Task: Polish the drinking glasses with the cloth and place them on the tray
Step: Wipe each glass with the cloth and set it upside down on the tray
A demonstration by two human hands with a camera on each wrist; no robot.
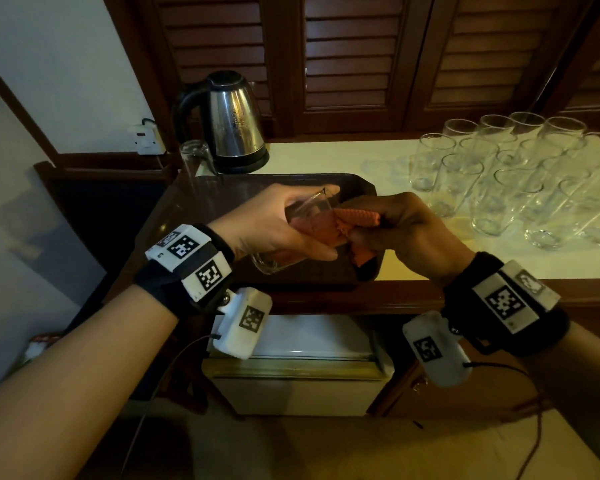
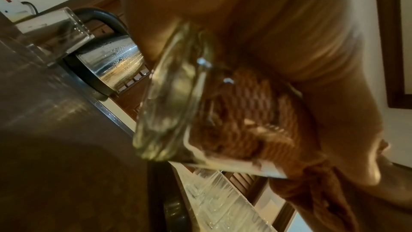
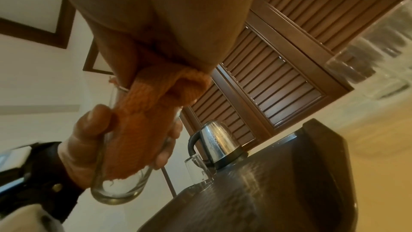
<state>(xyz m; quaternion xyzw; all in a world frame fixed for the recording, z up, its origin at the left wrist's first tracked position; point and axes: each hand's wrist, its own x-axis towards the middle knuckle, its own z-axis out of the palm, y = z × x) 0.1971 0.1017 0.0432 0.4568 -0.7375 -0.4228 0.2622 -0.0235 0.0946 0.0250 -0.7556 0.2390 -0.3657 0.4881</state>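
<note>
Dark tray on counter, landmark. Steel kettle just behind tray's far-left corner. Cluster of glasses right of tray. One glass upright on tray's far-left corner. Above tray: left hand wrapped around tilted glass; right hand pinching orange cloth, stuffed into that glass.

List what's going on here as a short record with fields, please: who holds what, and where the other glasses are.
Left hand: grips a drinking glass, held tilted above the tray
Right hand: pushes an orange cloth into that glass
On the tray: one glass, far left corner
Waiting glasses: clustered on the counter, right of the tray
Behind the tray: steel kettle
</note>
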